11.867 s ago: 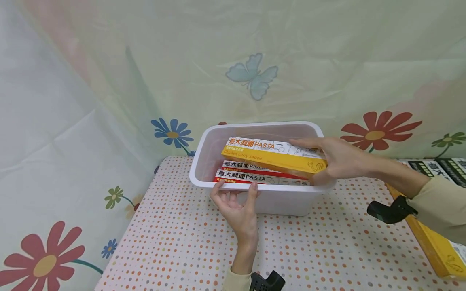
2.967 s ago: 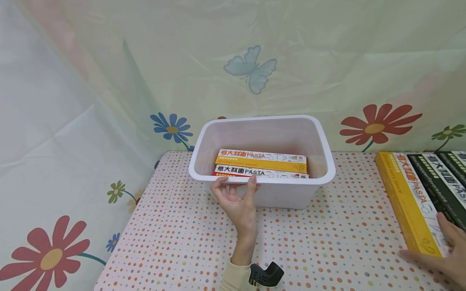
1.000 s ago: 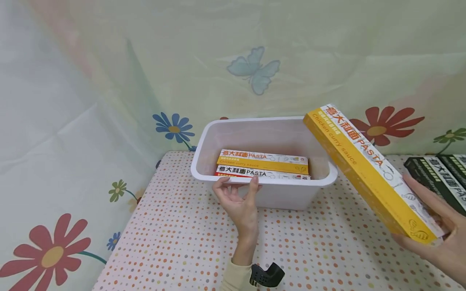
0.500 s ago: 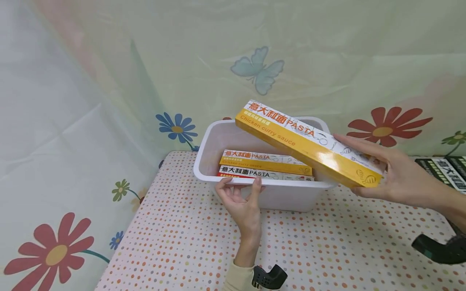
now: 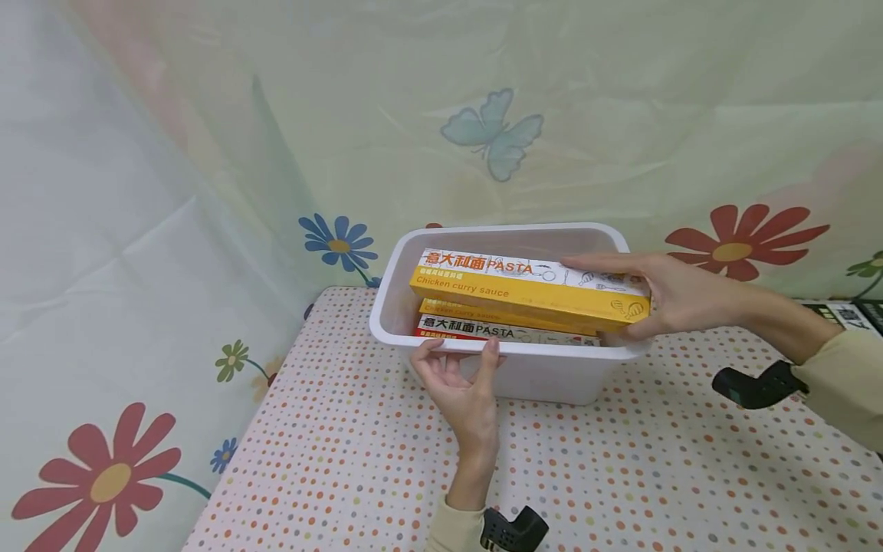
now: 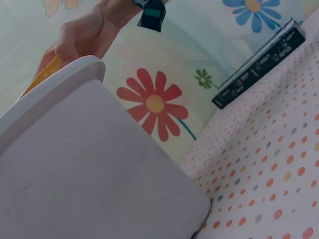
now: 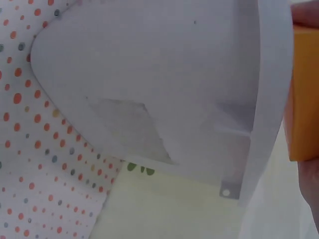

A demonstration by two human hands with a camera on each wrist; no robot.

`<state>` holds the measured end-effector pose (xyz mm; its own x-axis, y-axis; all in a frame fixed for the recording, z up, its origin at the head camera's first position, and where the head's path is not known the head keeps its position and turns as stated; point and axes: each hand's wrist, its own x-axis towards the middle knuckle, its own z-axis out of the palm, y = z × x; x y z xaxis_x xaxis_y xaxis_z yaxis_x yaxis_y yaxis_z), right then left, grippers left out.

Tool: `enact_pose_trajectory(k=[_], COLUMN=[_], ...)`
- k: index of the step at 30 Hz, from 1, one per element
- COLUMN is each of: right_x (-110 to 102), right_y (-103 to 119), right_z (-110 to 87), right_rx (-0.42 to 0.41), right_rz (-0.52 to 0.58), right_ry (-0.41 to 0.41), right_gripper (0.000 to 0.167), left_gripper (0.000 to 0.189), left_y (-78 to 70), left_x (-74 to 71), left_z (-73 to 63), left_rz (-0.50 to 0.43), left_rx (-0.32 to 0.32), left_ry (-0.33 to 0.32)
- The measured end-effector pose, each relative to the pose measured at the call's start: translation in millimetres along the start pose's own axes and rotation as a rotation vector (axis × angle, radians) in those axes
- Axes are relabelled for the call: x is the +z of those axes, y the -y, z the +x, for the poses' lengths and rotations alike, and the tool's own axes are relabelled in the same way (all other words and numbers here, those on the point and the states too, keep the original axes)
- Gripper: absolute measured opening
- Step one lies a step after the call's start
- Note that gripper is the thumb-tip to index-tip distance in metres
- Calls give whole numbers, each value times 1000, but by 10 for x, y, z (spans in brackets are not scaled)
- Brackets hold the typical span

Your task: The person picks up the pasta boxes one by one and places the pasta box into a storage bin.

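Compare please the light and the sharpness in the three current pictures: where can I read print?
Head view: bright and fairly even, large lettering on the yellow pasta box readable; left wrist view: dimmer, the white bin looking grey, print on the dark box too soft to read; right wrist view: dim and soft, no legible print.

Bench surface: pale pink, multicolour dots. Creased backdrop behind, pale green, going whitish at left. Prints on it: light-blue butterfly upper centre, blue flower below-left, red flower right, bigger red bloom lower left, small green flower above small blue bloom.
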<state>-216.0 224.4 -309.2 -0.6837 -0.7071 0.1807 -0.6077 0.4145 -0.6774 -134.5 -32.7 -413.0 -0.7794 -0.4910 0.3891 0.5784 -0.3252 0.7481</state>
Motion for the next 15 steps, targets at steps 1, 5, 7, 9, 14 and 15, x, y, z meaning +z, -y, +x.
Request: enact_pose_trajectory(k=[1,5,7,9,14,15], right_x=[-7,-28,-25,-9,62,82], right_y=[1,29,46,47,35,32], right_z=[28,150,212,266,336,347], right_rx=[10,43,62,65,58,47], right_rz=[1,40,61,95,74,51], right_ry=[22,109,147,182,224,227], right_gripper=[98,96,97,97,94,94], left_gripper=[63,63,63,63,66,66], left_y=[-3,-16,-21,-26,-28,-27], left_x=[-1,-7,-12,-12,-1,-2], left_z=[-3,-16,-22,-26,-36,-37], left_rz=[0,-4,-6,-9,-26,-26], left_rx=[-2,-7,-7,-7,-12,-11], left_ry=[0,0,-1,-4,-11,-10])
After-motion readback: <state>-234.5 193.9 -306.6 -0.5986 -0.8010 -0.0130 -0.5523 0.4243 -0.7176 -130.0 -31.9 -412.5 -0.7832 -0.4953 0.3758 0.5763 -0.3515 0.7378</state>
